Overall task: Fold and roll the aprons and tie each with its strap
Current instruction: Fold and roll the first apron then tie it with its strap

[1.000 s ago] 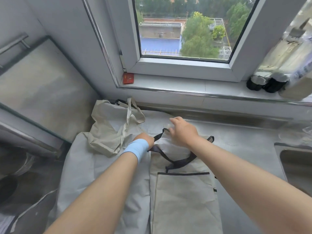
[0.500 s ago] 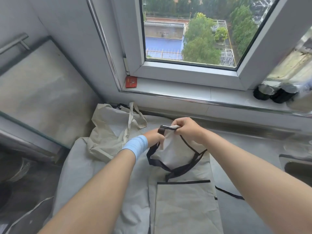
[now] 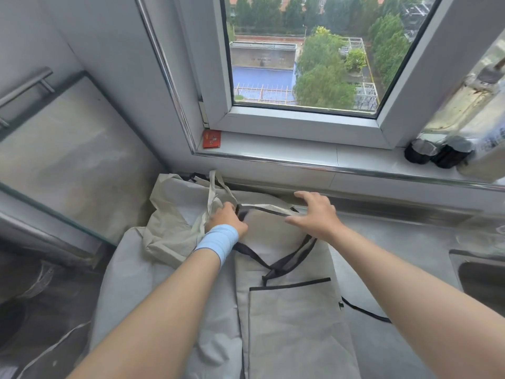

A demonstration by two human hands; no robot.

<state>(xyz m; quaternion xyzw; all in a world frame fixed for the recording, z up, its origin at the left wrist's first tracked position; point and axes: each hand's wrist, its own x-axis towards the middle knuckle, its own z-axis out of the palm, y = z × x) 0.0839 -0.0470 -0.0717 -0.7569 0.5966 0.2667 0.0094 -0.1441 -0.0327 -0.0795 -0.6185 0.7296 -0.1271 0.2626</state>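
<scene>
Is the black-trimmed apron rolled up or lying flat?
Lying flat, not rolled: the black-trimmed apron stretches along the counter, with its pocket showing and its black strap loose across it.

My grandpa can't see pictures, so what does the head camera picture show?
Two bare hands work on a beige apron with black straps on a steel counter below a window. The left hand grips its top corner; the right hand rests open on its top edge.
</scene>
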